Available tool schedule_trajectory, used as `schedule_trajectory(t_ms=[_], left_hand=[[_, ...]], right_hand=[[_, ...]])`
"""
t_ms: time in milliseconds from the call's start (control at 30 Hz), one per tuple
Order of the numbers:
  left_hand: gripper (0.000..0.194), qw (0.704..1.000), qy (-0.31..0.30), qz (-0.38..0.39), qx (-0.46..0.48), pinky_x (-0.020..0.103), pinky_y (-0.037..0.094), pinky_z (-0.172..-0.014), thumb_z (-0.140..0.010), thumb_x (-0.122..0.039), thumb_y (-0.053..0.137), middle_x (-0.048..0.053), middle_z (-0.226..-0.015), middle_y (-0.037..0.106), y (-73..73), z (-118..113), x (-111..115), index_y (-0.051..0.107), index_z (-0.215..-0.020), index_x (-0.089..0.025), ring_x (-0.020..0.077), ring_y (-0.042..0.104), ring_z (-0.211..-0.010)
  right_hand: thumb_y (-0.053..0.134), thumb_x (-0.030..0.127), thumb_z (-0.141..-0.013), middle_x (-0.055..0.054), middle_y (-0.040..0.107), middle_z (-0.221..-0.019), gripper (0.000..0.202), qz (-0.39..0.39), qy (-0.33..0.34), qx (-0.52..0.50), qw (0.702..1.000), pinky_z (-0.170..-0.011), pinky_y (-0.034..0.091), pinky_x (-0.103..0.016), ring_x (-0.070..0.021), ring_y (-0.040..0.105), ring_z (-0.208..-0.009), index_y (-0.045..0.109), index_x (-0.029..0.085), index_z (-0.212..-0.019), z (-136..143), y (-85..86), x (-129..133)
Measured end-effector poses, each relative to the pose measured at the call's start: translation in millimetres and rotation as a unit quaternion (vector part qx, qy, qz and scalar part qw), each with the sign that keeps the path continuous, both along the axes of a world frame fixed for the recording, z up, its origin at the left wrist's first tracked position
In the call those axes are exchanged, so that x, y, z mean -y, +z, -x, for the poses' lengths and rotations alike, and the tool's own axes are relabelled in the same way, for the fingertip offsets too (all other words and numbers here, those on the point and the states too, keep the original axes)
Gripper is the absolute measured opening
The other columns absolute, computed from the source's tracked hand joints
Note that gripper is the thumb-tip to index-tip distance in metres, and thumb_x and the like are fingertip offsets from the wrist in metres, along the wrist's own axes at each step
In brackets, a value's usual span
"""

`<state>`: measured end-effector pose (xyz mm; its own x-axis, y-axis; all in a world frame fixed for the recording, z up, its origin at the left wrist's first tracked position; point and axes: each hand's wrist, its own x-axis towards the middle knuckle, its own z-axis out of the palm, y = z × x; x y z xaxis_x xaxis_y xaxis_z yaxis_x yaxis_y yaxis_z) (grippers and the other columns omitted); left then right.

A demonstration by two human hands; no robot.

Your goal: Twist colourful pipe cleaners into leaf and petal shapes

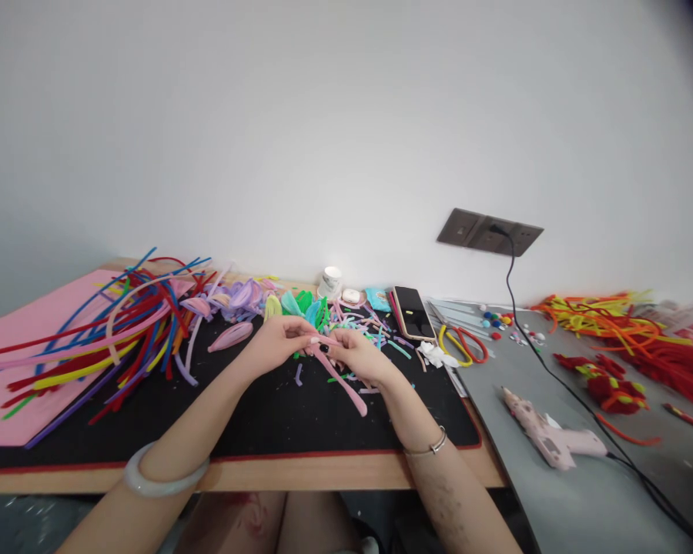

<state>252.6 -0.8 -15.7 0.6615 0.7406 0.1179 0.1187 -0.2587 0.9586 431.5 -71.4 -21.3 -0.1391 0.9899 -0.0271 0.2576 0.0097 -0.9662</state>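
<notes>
Both hands meet over the black mat (254, 423), fingers pinched around a pink pipe cleaner (346, 388). My left hand (280, 342) grips it near one end with thumb and forefinger. Close beside it, my right hand (355, 355) pinches the same strip, and a doubled length hangs down toward me between the hands. The fingertips partly hide the held end. Behind the hands lie green looped pipe cleaners (305, 302) and many short cut pieces (398, 348). A pink petal-shaped loop (231, 336) rests left of my left hand.
Loose coloured pipe cleaners (144, 331) spread over pink sheets at left. Toward the back stand a paper cup (330, 282) and a phone (414, 313). Scissors (462, 346) lie to the right. A corded glue gun (551, 435) is on the grey table, near red and yellow bundles (617, 331).
</notes>
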Motion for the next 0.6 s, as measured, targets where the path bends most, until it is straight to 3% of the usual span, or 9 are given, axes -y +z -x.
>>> schedule_trajectory(t_ms=[167,300,400,600], left_hand=[[0.020,1.000,0.023,0.009,0.004,0.027,0.050,-0.063,-0.072,-0.032,0.068,0.004,-0.069,0.070,1.9,1,-1,0.068,-0.078,-0.014,0.0162,0.064,-0.065],[0.022,1.000,0.010,0.013,-0.021,0.027,0.049,-0.062,-0.071,-0.033,0.068,0.003,-0.069,0.071,1.1,7,-6,0.069,-0.080,-0.014,0.0161,0.063,-0.063],[0.023,0.999,-0.011,0.019,-0.034,0.027,0.049,-0.063,-0.071,-0.035,0.068,0.003,-0.069,0.071,1.0,10,-8,0.069,-0.081,-0.014,0.0162,0.064,-0.064],[0.025,0.998,-0.031,0.034,-0.040,0.025,0.050,-0.063,-0.071,-0.037,0.068,0.003,-0.070,0.071,-3.9,9,-10,0.071,-0.083,-0.015,0.0154,0.064,-0.063]], right_hand=[[0.063,0.030,-0.075,0.005,0.049,-0.049,0.025,0.030,-0.008,-0.048,0.998,-0.042,0.029,-0.018,-0.0064,0.042,-0.044,0.045,0.017,-0.062,0,1.7,0],[0.062,0.039,-0.079,-0.001,0.061,-0.062,0.026,0.066,0.056,-0.057,0.995,-0.048,0.040,-0.019,-0.0076,0.053,-0.050,0.057,0.014,-0.071,-7,5.1,0],[0.059,0.044,-0.083,-0.003,0.066,-0.069,0.030,0.083,0.098,-0.051,0.990,-0.046,0.041,-0.018,-0.0076,0.055,-0.050,0.059,0.014,-0.077,-12,8.0,2],[0.059,0.041,-0.083,0.000,0.066,-0.065,0.025,0.088,0.080,-0.060,0.991,-0.041,0.041,-0.017,-0.0079,0.054,-0.044,0.057,0.016,-0.082,-5,6.6,2]])
